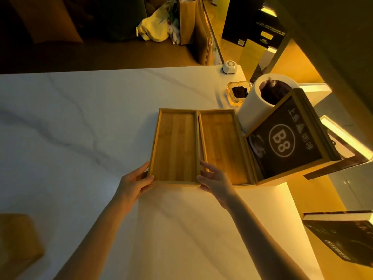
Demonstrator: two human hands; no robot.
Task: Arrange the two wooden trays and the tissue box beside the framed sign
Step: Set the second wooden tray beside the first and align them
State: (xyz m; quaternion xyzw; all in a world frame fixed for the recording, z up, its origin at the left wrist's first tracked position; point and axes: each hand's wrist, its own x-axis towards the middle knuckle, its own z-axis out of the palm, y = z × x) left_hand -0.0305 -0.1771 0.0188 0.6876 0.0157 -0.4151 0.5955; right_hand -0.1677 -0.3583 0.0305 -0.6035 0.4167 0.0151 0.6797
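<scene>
Nearest you, at the tabletop's (84,122) near-left corner and well apart from the framed sign (286,138), sits a tan block (18,239) that may be the tissue box, though it is too blurred and cropped to be sure; if so, that piece is not yet placed. Your left hand (132,183) pinches the near-left corner of the left tray (175,146), thumb over the rim, while your right hand (215,179) lies with fingers spread across the near ends where the two trays meet, clamped on neither so far as you can tell. The right tray (224,146) lies just beside the sign, its long side touching or nearly touching the frame, and the left tray is set flush against it, so the tray part looks all but done. On the side away from the sign you have wide bare tabletop for sliding things. Behind the sign, a white cylinder (260,102), a glass dish (239,93) and a small white device (230,67) crowd the far corner, close to the edge.
</scene>
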